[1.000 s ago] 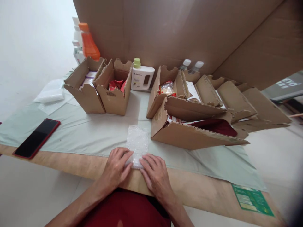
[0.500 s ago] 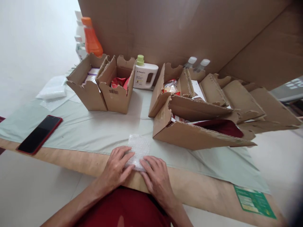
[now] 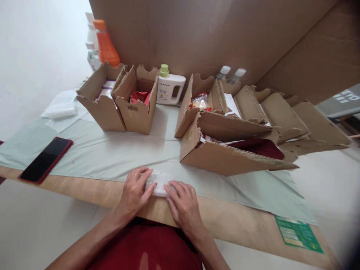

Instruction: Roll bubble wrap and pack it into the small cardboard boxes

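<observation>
A small clear piece of bubble wrap (image 3: 159, 183) lies folded at the front edge of the table, on the pale green cloth (image 3: 92, 157). My left hand (image 3: 136, 189) grips its left side, with thumb and fingers along the end. On the opposite side my right hand (image 3: 182, 198) holds it, fingertips on top and the thumb low at the near edge. Whether anything is wrapped inside cannot be made out.
Cardboard bins (image 3: 139, 116) stand behind on the left, and more bins (image 3: 225, 157) to the right. Between them stands a white jug (image 3: 170, 90). A phone (image 3: 46, 159) and plastic wrap sheets (image 3: 62, 105) lie left. A green card (image 3: 298, 234) is at right; an orange bottle (image 3: 108, 48) stands behind.
The bubble wrap has become shorter, its far flap folded or rolled toward me between both hands. My hands have shifted slightly away from me with it. The view has moved a little.
</observation>
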Demonstrator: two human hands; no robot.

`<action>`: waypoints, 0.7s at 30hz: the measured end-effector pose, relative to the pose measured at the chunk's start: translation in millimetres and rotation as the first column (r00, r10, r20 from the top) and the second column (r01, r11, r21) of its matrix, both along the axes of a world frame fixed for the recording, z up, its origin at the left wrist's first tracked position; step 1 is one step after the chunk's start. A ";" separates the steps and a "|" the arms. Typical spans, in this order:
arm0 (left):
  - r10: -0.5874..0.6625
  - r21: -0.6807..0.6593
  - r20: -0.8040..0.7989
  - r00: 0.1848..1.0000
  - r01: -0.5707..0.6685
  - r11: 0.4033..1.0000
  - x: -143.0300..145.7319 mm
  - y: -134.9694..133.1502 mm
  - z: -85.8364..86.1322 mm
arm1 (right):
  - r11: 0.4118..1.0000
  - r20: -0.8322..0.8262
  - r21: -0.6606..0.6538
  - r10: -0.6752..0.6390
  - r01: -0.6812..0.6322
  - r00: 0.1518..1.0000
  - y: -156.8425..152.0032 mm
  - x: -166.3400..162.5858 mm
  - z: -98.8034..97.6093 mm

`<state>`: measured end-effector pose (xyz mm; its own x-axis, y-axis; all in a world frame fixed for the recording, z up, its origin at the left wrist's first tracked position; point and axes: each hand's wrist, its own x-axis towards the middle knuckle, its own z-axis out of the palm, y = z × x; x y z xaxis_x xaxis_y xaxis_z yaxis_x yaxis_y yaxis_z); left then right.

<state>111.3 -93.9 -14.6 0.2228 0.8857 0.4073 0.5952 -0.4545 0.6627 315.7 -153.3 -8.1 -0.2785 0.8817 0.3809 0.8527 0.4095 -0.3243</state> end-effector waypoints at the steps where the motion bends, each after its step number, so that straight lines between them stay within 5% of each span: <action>1: 0.033 -0.085 0.078 0.996 -0.026 0.996 -3.9 -3.6 3.3 | 1.000 -0.045 0.003 -0.019 0.019 0.999 4.8 0.1 -0.5; 3: 0.141 -0.333 0.246 0.959 -0.053 0.941 -12.0 -14.4 10.9 | 0.999 -0.156 0.000 -0.053 0.054 0.986 10.4 0.7 1.2; 7: 0.343 -0.728 0.526 0.778 0.204 0.654 -12.7 -34.3 20.7 | 0.999 -0.277 -0.032 -0.034 0.027 0.960 4.1 -2.7 12.6; 11: 0.401 -0.736 0.651 0.645 0.407 0.540 1.2 -40.0 19.9 | 0.980 -0.378 -0.173 0.023 -0.095 0.925 -11.7 -8.3 22.5; 16: 0.335 -0.753 0.627 0.704 0.436 0.493 4.5 -40.3 15.1 | 0.915 -0.623 -0.401 -0.248 -0.031 0.742 -28.6 4.1 16.8; 21: 0.165 -0.677 0.711 0.684 0.602 0.423 15.2 -38.6 16.2 | 0.833 -0.767 -0.490 -0.273 -0.257 0.580 -36.9 20.2 5.1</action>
<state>126.5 -132.5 1.7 0.5176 0.7742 -0.3642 -0.1394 0.4963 0.8569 335.9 -190.2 -3.0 -0.0935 0.9937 -0.0611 0.1392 -0.0477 -0.9891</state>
